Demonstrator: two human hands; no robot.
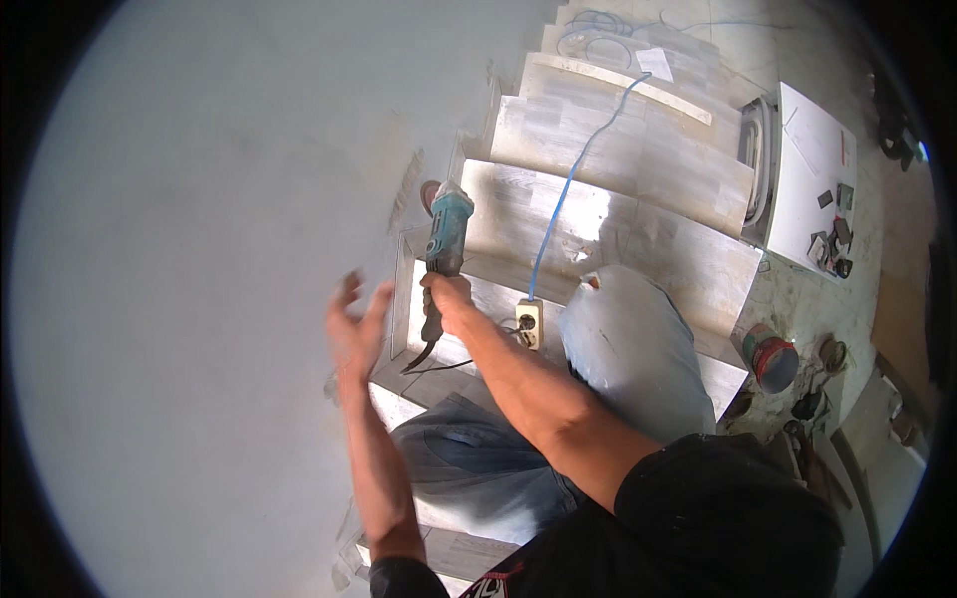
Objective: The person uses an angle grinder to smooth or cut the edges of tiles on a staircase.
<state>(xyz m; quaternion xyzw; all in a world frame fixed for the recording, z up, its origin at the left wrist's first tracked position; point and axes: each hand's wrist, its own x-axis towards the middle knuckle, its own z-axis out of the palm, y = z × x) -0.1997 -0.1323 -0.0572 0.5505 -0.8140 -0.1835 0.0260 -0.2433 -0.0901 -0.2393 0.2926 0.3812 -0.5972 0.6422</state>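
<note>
My right hand (448, 298) is wrapped round the rear body of a teal angle grinder (452, 225). The grinder points away from me, and its reddish-brown disc (430, 196) sits on the left of the head, close to the wall. A dark cord leaves its back end and runs toward a cream socket block (529, 321) on the step. To the left, my left hand (357, 324) is raised near the wall, empty, its fingers apart and slightly blurred. Whether the disc touches anything, or spins, I cannot tell.
Grey tiled stairs (638, 149) rise ahead beside a pale wall (219, 249). A blue cable (570, 181) runs down them to the socket block. At the right stand a white table (805, 189) with small dark items and a reddish bucket (773, 361). My knee (628, 339) rests near the block.
</note>
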